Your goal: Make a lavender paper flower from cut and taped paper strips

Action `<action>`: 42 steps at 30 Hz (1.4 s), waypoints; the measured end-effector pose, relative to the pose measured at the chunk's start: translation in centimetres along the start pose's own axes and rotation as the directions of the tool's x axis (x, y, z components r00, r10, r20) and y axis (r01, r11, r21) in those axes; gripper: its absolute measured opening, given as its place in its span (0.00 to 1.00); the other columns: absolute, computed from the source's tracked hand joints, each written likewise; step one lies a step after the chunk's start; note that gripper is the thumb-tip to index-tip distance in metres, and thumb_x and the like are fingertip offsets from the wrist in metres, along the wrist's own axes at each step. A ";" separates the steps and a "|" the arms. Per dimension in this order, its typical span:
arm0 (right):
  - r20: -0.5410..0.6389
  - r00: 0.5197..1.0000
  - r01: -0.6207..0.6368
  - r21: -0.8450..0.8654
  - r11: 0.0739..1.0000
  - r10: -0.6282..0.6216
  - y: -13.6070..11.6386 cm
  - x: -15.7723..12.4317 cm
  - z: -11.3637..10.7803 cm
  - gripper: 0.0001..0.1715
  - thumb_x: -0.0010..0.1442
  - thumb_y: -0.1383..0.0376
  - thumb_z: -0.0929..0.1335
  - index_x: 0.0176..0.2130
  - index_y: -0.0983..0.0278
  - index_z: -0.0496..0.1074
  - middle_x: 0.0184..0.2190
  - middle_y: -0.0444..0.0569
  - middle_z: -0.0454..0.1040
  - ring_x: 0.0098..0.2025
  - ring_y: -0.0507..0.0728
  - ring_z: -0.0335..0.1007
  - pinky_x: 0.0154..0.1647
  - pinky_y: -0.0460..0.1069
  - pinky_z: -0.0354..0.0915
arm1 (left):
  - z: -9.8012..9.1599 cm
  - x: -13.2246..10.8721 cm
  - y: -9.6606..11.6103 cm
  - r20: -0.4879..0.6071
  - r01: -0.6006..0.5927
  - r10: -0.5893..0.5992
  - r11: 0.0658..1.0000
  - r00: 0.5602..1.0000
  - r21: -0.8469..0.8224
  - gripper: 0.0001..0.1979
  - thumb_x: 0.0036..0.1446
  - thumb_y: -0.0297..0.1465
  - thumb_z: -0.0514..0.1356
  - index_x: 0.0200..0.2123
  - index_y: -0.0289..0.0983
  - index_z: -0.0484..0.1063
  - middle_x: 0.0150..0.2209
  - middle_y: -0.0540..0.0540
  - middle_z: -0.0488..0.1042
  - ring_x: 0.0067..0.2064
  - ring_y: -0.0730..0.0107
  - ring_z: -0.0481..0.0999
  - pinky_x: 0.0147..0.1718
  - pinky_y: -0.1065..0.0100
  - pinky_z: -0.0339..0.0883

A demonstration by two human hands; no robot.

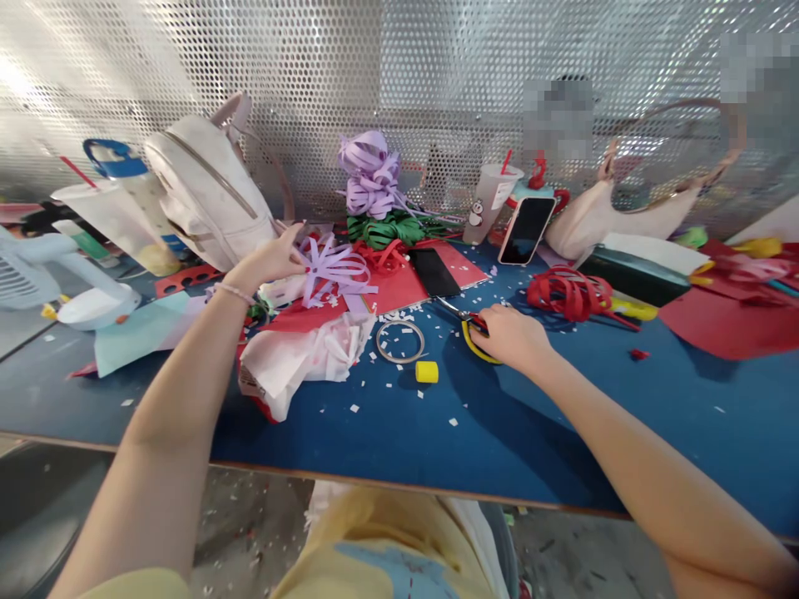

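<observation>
My left hand (270, 259) reaches across the blue table (474, 433) and its fingers close on a flat bundle of lilac paper loops (334, 271) lying on red paper. My right hand (510, 335) rests on the table with its fingers curled over the handles of yellow-handled scissors (471, 333), whose blades point left. A roll of clear tape (400, 341) and a small yellow tape roll (427, 371) lie between the hands. A crumpled white plastic bag (305, 356) sits below my left hand.
A beige backpack (209, 187) and drink cups stand at the back left. A lilac and green paper flower (374, 191), two phones (526, 230), a cup (493, 200), red paper loops (565, 293) and a pale handbag (615, 212) crowd the back. Paper scraps litter the table. A perforated metal screen rises behind.
</observation>
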State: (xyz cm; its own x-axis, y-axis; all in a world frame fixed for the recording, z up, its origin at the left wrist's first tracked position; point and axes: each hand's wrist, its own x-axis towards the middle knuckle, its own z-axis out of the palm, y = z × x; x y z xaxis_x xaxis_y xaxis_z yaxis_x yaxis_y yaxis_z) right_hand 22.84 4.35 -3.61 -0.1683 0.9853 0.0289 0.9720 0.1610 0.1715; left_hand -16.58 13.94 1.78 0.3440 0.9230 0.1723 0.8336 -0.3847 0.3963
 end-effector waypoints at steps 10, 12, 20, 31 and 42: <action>-0.139 0.988 0.097 0.278 0.955 -0.060 1.3 0.4 -1.4 0.10 0.54 0.65 0.65 0.38 0.66 0.70 0.38 0.53 0.74 0.42 0.60 0.70 0.39 0.51 0.63 | -2.6 -2.2 7.8 -0.162 -0.132 0.114 0.986 0.980 -0.101 0.36 0.58 0.26 0.57 0.65 0.36 0.41 0.37 0.49 0.76 0.33 0.80 0.72 0.35 0.75 0.70; -0.250 0.959 0.240 0.464 0.853 -0.133 0.8 0.5 -2.4 0.07 0.53 0.67 0.65 0.35 0.65 0.69 0.36 0.51 0.74 0.38 0.57 0.71 0.39 0.50 0.64 | -2.6 -3.0 9.6 -0.162 -0.225 0.206 0.968 0.965 -0.114 0.37 0.57 0.25 0.56 0.65 0.38 0.41 0.38 0.48 0.76 0.36 0.77 0.74 0.40 0.71 0.71; -0.737 0.672 0.665 0.559 0.496 -0.072 -4.4 0.7 -8.8 0.08 0.57 0.66 0.65 0.39 0.62 0.70 0.34 0.46 0.75 0.35 0.52 0.71 0.33 0.47 0.65 | -1.1 -5.2 14.2 0.039 -0.455 0.458 0.888 0.888 -0.061 0.34 0.58 0.26 0.55 0.65 0.42 0.45 0.34 0.50 0.75 0.36 0.74 0.76 0.37 0.74 0.69; -0.763 0.646 0.689 0.570 0.448 -0.024 -5.3 0.9 -9.9 0.04 0.58 0.68 0.66 0.35 0.61 0.71 0.32 0.43 0.77 0.32 0.50 0.73 0.33 0.46 0.70 | -0.7 -5.9 15.1 0.141 -0.490 0.493 0.870 0.858 -0.061 0.32 0.61 0.26 0.53 0.65 0.44 0.45 0.37 0.50 0.76 0.36 0.75 0.76 0.38 0.76 0.65; -0.823 0.531 0.763 0.364 0.534 -0.199 -4.0 1.0 -9.8 0.11 0.60 0.71 0.63 0.37 0.60 0.74 0.37 0.45 0.79 0.39 0.53 0.75 0.40 0.48 0.70 | -0.7 -6.1 15.2 0.195 -0.464 0.474 0.880 0.859 -0.097 0.30 0.62 0.29 0.53 0.65 0.44 0.46 0.38 0.50 0.75 0.36 0.74 0.75 0.38 0.74 0.65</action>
State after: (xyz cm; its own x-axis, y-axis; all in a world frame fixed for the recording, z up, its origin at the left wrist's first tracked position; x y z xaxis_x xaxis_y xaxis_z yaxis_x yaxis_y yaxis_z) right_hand 17.16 4.17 5.34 -0.4180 0.4447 0.7922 0.4502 0.8588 -0.2445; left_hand -6.26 2.49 7.37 0.7750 0.6114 0.1598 0.5322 -0.7678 0.3568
